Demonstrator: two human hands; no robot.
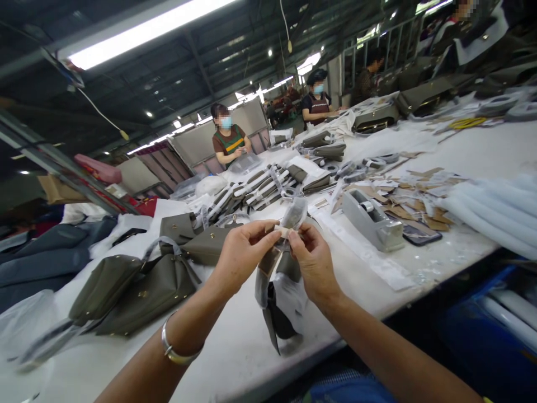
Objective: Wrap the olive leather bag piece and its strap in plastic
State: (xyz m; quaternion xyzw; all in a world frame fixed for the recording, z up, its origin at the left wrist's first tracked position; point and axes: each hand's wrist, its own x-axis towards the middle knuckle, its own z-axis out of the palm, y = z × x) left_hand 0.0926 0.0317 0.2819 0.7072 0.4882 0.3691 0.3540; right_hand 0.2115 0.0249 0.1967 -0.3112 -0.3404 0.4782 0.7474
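In front of me my left hand (241,252) and my right hand (314,266) meet, thumbs and fingertips pinched together. Between them is a bag strap (295,212) in clear plastic wrap, with a small pale strip (283,230) at the fingertips. Below, partly hidden by the strap and wrapping, a dark olive bag (282,319) touches the white tabletop (218,358). Left of my left hand lie olive handbags (146,296) with brass-coloured studs. A grey tape dispenser (371,221) stands to the right of my right hand.
Wrapped olive pieces (264,187) are heaped behind my hands. Cardboard scraps (419,196), a phone (422,234) and white foam sheets (497,210) lie on the right. Two masked co-workers, one in a striped apron (232,144), are across the table. Blue-grey bags (54,252) lie far left.
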